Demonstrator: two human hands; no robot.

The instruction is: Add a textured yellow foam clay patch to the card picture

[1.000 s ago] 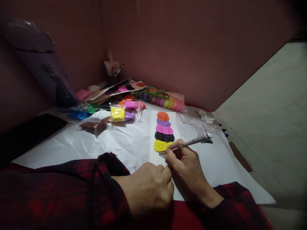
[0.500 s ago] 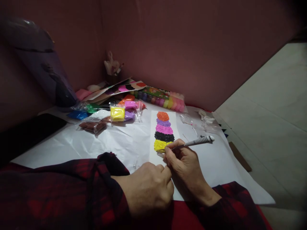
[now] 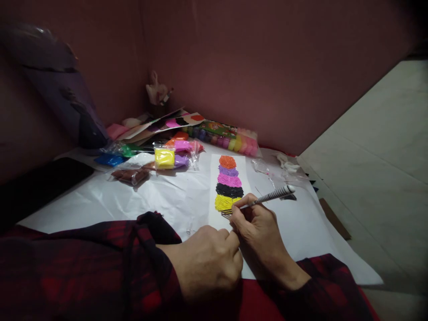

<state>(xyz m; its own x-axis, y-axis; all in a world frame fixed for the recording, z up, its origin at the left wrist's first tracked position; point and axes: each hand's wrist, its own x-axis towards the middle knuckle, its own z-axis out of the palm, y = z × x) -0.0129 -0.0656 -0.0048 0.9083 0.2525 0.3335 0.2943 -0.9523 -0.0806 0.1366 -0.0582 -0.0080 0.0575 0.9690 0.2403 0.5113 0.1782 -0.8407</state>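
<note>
My right hand [image 3: 259, 229] pinches a fork [image 3: 249, 204] with a black-and-white patterned handle, which points up to the right. Its thin prongs lie at the lower edge of a yellow clay patch [image 3: 223, 203]; whether they press into it I cannot tell. That patch is the lowest in a stack of textured patches on a white paper strip [image 3: 213, 218], under black, pink, purple and orange ones. My left hand [image 3: 209, 261] is closed, knuckles up, at the strip's lower end and against my right hand. What its fingers hold, if anything, is hidden.
Small bags of coloured clay, a yellow one [image 3: 164, 158] among them, lie at the left. Behind are stacked cards [image 3: 182, 122] and a long pack of clay [image 3: 230, 138]. Crumpled clear plastic [image 3: 264, 168] lies at the right. A black flat object [image 3: 47, 187] is at the far left.
The fork has shifted slightly, its handle end moving a little left and its prongs a little right. My left hand has stayed nearly still.
</note>
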